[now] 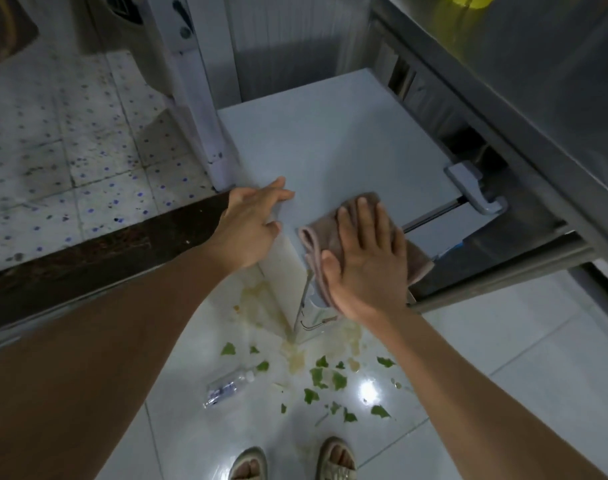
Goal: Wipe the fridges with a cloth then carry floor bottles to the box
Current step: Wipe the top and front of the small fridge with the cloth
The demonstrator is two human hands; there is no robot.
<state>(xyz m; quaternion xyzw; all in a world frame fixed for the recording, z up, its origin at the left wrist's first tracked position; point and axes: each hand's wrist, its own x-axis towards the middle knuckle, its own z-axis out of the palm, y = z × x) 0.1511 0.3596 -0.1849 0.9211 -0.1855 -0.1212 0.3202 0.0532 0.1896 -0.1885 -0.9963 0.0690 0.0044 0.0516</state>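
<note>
Now, job: wiping the white fridge top (330, 147) in the middle of the frame.
Right hand (368, 258): flat, fingers straight, pressing the brown cloth (316, 237) down so it rubs the front corner.
Left hand (252, 223): fingers relaxed, resting on the left edge, likely to steady.
Bottle (226, 386): lying on the floor, lower middle, among green leaf bits (330, 375); not yet carried.
Box: not in view.
</note>
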